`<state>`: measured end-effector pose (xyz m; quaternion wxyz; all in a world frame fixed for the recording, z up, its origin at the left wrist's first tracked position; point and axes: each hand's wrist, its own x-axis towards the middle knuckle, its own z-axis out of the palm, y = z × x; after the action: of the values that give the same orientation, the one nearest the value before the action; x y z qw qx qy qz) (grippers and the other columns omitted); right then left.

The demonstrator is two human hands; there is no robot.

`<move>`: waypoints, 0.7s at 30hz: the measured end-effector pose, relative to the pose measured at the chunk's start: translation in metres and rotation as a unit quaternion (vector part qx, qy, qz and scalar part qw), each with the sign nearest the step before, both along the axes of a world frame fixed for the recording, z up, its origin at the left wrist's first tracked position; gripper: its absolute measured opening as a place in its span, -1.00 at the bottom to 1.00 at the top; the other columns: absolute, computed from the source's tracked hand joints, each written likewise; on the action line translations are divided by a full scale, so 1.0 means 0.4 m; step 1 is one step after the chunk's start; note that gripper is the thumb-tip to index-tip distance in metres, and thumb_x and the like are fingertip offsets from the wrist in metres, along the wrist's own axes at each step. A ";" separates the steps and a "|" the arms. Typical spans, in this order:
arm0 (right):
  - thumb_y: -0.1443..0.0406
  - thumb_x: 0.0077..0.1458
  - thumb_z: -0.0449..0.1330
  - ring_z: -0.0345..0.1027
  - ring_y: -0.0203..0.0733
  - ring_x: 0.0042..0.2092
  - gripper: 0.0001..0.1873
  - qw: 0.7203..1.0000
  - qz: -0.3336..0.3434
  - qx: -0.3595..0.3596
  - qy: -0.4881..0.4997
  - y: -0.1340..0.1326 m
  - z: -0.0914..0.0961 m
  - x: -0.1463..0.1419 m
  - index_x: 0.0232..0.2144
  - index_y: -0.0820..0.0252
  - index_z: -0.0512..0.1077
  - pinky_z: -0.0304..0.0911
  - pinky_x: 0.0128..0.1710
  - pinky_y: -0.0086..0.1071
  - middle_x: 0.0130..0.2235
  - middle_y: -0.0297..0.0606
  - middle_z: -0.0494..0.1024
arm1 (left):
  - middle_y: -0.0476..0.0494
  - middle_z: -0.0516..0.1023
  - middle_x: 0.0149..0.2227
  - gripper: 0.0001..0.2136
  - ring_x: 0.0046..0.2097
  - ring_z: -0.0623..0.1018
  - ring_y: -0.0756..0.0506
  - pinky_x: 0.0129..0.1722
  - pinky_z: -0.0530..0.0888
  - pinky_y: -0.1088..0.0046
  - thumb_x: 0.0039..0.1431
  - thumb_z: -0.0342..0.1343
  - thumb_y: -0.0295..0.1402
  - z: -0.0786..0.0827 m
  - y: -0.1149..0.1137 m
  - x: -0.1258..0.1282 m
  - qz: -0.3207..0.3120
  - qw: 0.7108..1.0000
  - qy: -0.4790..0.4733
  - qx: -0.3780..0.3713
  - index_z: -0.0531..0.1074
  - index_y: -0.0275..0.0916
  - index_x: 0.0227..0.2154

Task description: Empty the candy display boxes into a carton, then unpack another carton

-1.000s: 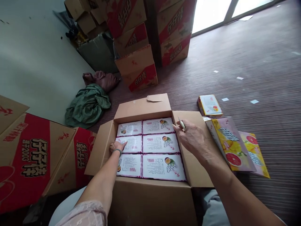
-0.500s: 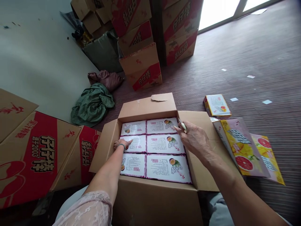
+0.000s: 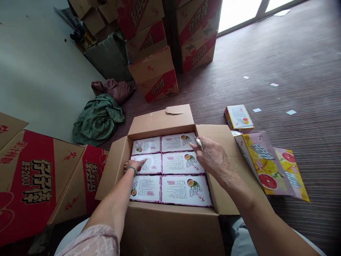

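An opened cardboard carton (image 3: 174,223) stands in front of me, its flaps folded outward. Several white boxes (image 3: 185,190) with purple edges and passion-fruit pictures fill it in two columns. My left hand (image 3: 134,165), with a beaded bracelet at the wrist, rests over the left box of the middle row; its fingers are spread near the carton's left wall. Closed around a small pale-handled knife (image 3: 199,143), my right hand (image 3: 211,156) is over the right end of the boxes, by the right wall. The blade hardly shows.
Yellow and pink grapefruit boxes (image 3: 262,161) lie right of the carton, a smaller box (image 3: 239,117) beyond them. Red-printed cartons (image 3: 39,177) stand at left, and stacked cartons (image 3: 154,76) behind. A green cloth bundle (image 3: 98,119) lies by the wall. Paper scraps (image 3: 291,112) dot the floor.
The whole view has shifted, so most things sit a little further left. My right hand has turned slightly, and the knife's tip shows less. My left hand stays on the same box.
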<state>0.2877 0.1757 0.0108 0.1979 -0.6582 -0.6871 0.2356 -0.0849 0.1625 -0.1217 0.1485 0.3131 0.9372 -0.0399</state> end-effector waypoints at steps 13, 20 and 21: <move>0.20 0.22 0.09 0.45 -0.02 -0.15 -0.69 0.999 -0.001 -0.041 0.019 -0.024 0.019 -0.044 -0.01 0.17 0.32 0.13 -0.28 -0.31 -0.12 -0.08 0.58 | -0.38 0.38 0.07 -0.26 0.13 0.35 -0.38 0.10 0.26 0.04 -0.07 0.08 0.26 0.245 -0.045 0.221 -0.228 0.955 0.099 0.160 0.31 -0.21 0.04; 0.19 0.25 0.02 0.41 -0.05 -0.08 -0.70 0.998 -0.015 -0.049 0.032 -0.032 0.022 -0.048 -0.02 0.18 0.29 0.15 -0.22 -0.32 -0.04 -0.06 0.52 | -0.59 0.32 0.11 -0.21 0.13 0.39 -0.48 0.02 0.35 0.05 -0.05 0.20 -0.04 0.220 0.043 0.319 -0.207 0.975 0.019 0.080 0.13 -0.33 0.20; 0.19 0.28 -0.02 0.41 -0.08 -0.08 -0.74 0.999 -0.006 -0.042 0.029 -0.031 0.024 -0.050 -0.07 0.17 0.32 0.14 -0.22 -0.34 -0.05 -0.08 0.52 | -0.64 0.26 0.15 -0.13 0.14 0.36 -0.52 0.00 0.35 0.00 -0.09 0.24 -0.04 0.219 0.045 0.314 -0.193 0.978 0.026 0.078 0.07 -0.33 0.24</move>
<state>0.2678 0.1633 0.0204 0.1910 -0.6629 -0.6669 0.2818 0.0408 0.1804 -0.0342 0.0888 0.4975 0.8629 -0.0031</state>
